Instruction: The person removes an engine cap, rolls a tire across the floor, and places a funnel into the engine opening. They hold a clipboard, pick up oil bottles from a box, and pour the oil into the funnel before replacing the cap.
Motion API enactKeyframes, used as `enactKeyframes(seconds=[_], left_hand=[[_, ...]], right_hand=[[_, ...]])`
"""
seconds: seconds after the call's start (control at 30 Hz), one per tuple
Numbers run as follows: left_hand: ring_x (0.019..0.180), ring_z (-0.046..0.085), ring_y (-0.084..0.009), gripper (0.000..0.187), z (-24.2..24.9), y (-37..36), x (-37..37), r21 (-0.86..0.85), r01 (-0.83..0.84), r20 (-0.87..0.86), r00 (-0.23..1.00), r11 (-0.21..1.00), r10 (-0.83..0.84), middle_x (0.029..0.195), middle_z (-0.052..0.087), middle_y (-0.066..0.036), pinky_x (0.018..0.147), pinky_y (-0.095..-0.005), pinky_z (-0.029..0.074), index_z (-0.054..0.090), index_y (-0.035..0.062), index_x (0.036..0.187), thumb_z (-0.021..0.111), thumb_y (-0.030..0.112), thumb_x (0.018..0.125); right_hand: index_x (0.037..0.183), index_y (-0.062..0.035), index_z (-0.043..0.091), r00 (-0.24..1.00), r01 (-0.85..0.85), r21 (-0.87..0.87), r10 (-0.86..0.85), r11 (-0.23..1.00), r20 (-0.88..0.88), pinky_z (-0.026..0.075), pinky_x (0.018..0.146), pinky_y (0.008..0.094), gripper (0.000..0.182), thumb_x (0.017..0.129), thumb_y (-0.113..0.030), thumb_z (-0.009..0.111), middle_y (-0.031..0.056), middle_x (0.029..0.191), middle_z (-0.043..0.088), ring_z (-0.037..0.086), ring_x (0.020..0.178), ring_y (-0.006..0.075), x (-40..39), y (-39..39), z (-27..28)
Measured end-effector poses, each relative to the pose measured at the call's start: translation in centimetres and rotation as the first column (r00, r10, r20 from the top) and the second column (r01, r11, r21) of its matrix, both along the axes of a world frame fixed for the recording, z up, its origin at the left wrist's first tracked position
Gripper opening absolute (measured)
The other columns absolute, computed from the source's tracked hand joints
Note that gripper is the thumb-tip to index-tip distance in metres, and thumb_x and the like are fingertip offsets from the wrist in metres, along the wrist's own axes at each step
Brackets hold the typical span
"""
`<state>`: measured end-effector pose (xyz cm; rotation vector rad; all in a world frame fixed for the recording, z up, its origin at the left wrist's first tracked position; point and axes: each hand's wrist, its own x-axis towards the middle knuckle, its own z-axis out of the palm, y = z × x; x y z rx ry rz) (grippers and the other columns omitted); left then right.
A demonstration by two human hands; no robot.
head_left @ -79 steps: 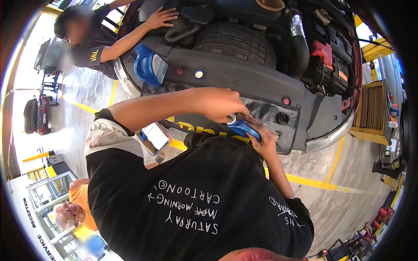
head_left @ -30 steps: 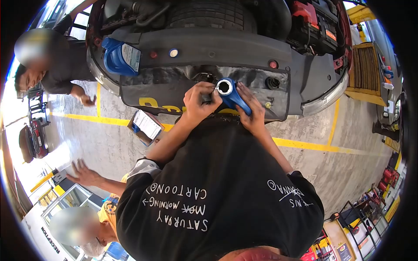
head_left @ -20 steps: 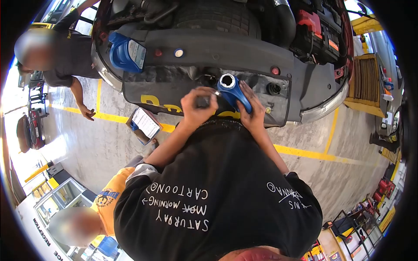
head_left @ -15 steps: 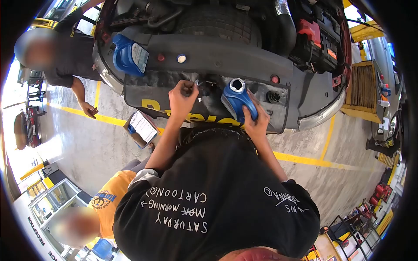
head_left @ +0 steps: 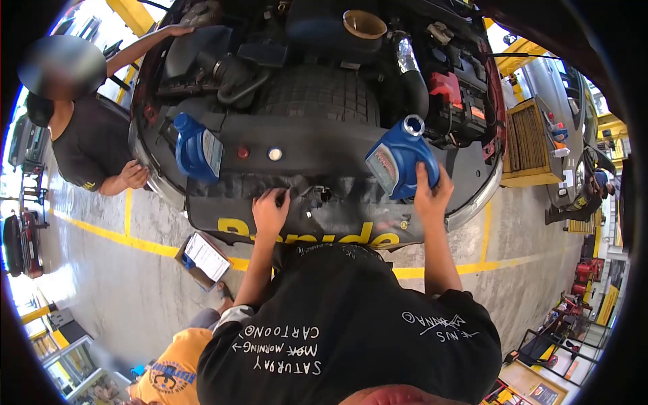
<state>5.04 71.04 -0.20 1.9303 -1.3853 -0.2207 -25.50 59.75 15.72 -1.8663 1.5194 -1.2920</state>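
Observation:
My right hand grips a blue bottle by its handle, above the front edge of the engine bay. The bottle's mouth is uncapped. My left hand is closed over the black fender cover; what it holds, if anything, is too small to make out. A second blue bottle stands on the panel to the left. Between the two bottles lie a red cap and a white-topped round cap. Farther back, a tan funnel sits in the engine bay.
A co-worker at the left rests a hand on the car. Someone in an orange shirt is at the lower left. An open box with papers lies on the floor. At right are the battery and a yellow cabinet.
My right hand has lifted the blue bottle forward and right. The view has shifted, bringing the funnel into sight. The co-worker's lower hand has come up to the car's edge.

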Motion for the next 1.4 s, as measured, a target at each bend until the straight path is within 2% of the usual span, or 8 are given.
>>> enactKeyframes(seconds=[0.13,0.4,0.47,0.67,0.73,0.77,1.23,1.4], left_hand=[[0.063,0.061,-0.0257,0.010,-0.2,0.1,0.3,-0.042,0.010,-0.014,1.000,0.999,-0.011,0.072,0.064,-0.007,0.065,-0.0376,0.044,0.068,0.0067,0.082,0.070,0.016,0.079],[0.068,0.062,-0.0227,0.009,-1.1,0.7,1.6,-0.137,-0.052,-0.029,0.998,0.989,0.048,0.077,0.067,-0.006,0.071,-0.0355,0.042,0.065,0.0075,0.091,0.066,0.010,0.082],[0.053,0.051,-0.0178,0.012,-2.4,0.7,1.9,-0.291,-0.120,-0.064,0.992,0.949,0.106,0.064,0.058,-0.001,0.069,-0.0327,0.040,0.065,0.0061,0.095,0.066,0.008,0.083],[0.064,0.052,-0.0241,0.022,-3.1,1.2,1.7,-0.228,-0.183,-0.137,0.978,0.956,0.155,0.077,0.062,-0.008,0.069,-0.0361,0.043,0.059,0.0019,0.104,0.065,0.006,0.083],[0.067,0.052,-0.0252,0.021,-3.3,1.2,1.5,-0.245,-0.254,-0.214,0.955,0.936,0.204,0.081,0.061,-0.010,0.067,-0.0372,0.044,0.058,0.0013,0.103,0.064,0.006,0.084],[0.071,0.054,-0.0274,0.021,-3.3,1.4,1.6,-0.198,-0.253,-0.232,0.951,0.947,0.205,0.086,0.062,-0.012,0.066,-0.0382,0.045,0.058,0.0004,0.103,0.064,0.006,0.083],[0.075,0.057,-0.0358,0.021,-4.2,1.1,1.6,-0.207,-0.237,-0.128,0.968,0.949,0.214,0.091,0.063,-0.016,0.070,-0.0419,0.047,0.056,-0.0017,0.099,0.066,0.004,0.081],[0.076,0.058,-0.0356,0.021,-4.5,1.1,1.6,-0.198,-0.234,-0.106,0.970,0.952,0.217,0.090,0.063,-0.016,0.070,-0.0413,0.048,0.056,-0.0019,0.099,0.066,0.004,0.081]], right_hand=[[0.095,0.0080,0.063,0.993,-0.003,-0.157,0.021,0.988,0.118,0.047,0.064,0.0271,0.021,0.090,-0.013,0.065,0.0099,0.073,0.065,0.055,0.068,0.0093,1.6,-4.8,2.0],[0.093,0.0074,0.063,0.996,-0.085,-0.244,0.089,0.966,0.006,0.046,0.068,0.0252,0.021,0.090,-0.014,0.065,0.0092,0.076,0.066,0.054,0.071,0.0085,2.8,-16.3,3.6],[0.093,0.0073,0.064,0.995,-0.093,-0.289,0.098,0.953,0.005,0.046,0.070,0.0255,0.022,0.090,-0.014,0.065,0.0098,0.077,0.067,0.056,0.073,0.0089,3.4,-19.4,3.9],[0.097,0.0056,0.067,0.995,-0.021,-0.163,0.005,0.986,-0.097,0.049,0.083,0.0335,0.035,0.088,-0.029,0.067,0.0196,0.092,0.070,0.068,0.088,0.0242,4.1,-30.6,4.1],[0.096,0.0050,0.067,0.966,-0.065,-0.337,-0.025,0.939,-0.257,0.049,0.085,0.0389,0.041,0.087,-0.035,0.066,0.0235,0.092,0.069,0.067,0.092,0.0353,4.5,-34.1,3.7],[0.096,0.0029,0.068,0.955,-0.068,-0.316,-0.031,0.946,-0.296,0.049,0.085,0.0416,0.041,0.086,-0.037,0.065,0.0252,0.091,0.068,0.065,0.092,0.0409,4.9,-35.1,3.9],[0.096,-0.0018,0.070,0.824,-0.109,-0.151,0.004,0.983,-0.567,0.051,0.083,0.0441,0.041,0.082,-0.040,0.066,0.0246,0.092,0.067,0.064,0.093,0.0402,7.3,-48.6,1.5],[0.101,0.0018,0.069,0.690,-0.036,0.004,0.028,0.999,-0.723,0.051,0.084,0.0420,0.045,0.083,-0.040,0.066,0.0258,0.098,0.067,0.067,0.094,0.0378,8.4,-50.1,1.8]])
